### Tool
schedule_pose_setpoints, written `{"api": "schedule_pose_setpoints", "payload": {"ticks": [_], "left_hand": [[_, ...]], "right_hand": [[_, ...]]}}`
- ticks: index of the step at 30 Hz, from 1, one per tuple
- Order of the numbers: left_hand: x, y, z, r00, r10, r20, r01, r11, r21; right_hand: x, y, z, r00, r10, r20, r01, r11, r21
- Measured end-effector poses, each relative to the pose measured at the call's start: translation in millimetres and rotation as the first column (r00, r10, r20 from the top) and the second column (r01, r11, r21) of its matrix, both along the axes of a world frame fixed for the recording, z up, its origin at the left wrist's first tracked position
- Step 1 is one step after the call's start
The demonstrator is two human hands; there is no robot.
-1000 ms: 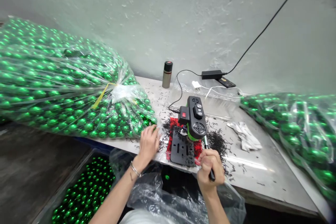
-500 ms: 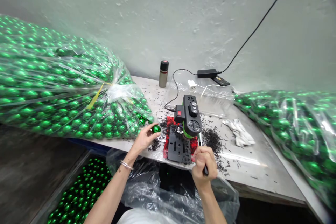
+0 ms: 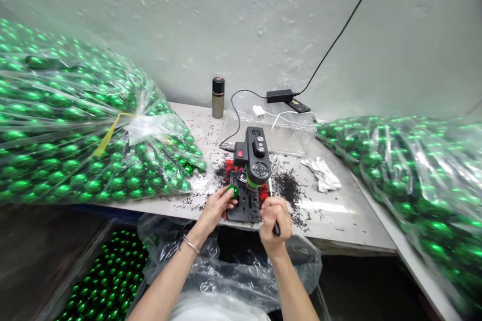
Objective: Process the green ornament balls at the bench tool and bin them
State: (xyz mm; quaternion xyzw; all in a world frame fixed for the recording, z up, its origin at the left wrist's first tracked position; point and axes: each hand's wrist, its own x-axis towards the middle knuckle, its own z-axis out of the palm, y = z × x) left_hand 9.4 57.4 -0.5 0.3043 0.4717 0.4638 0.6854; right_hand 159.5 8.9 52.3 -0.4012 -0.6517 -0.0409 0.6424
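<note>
A shiny green ball [image 3: 233,191] is held in the fingers of my left hand [image 3: 219,205], over the left part of the machine's black slotted base plate [image 3: 244,205]. My right hand [image 3: 276,220] is wrapped round the black lever handle [image 3: 276,229] at the machine's right front. The small black and green machine [image 3: 258,155] stands over the plate, with a red switch box on its left side. Red material [image 3: 264,191] shows under the plate. Small black scraps [image 3: 286,188] lie heaped to the right of the machine and scattered around it.
Large clear bags of green balls lie at left [image 3: 75,150] and right [image 3: 406,180]. Behind the machine are a bottle [image 3: 218,98], a clear tray [image 3: 293,143] and a black adapter [image 3: 279,96]. White gloves [image 3: 323,174] lie right. Below the table edge is plastic sheeting [image 3: 241,271].
My left hand has brought the green ball from beside the machine to over its base plate. My right hand stays on the handle. The whole view has shifted, so things appear further left.
</note>
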Motion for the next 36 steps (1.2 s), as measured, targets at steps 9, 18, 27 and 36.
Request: {"api": "schedule_pose_setpoints", "payload": {"ticks": [9,18,27,36], "left_hand": [[12,-4,-9.5,0.719,0.064,-0.692,0.322,0.851,0.414],[8,-8,-11.2,0.546,0.236,-0.804,0.536,0.639,0.552],[16,-1,-11.2,0.448,0.296,-0.843,0.570,0.632,0.525],[15,-4,-24.4,0.506,0.370,-0.780,0.501,0.610,0.614]], "right_hand": [[0,-1,0.9,1.000,0.010,0.010,-0.010,1.000,-0.004],[0,-1,-1.1,1.000,0.018,0.003,-0.018,1.000,-0.010],[1,-2,-2.6,1.000,0.019,0.010,-0.019,1.000,-0.015],[7,1,-35.0,0.998,-0.025,0.052,0.024,0.999,0.026]]}}
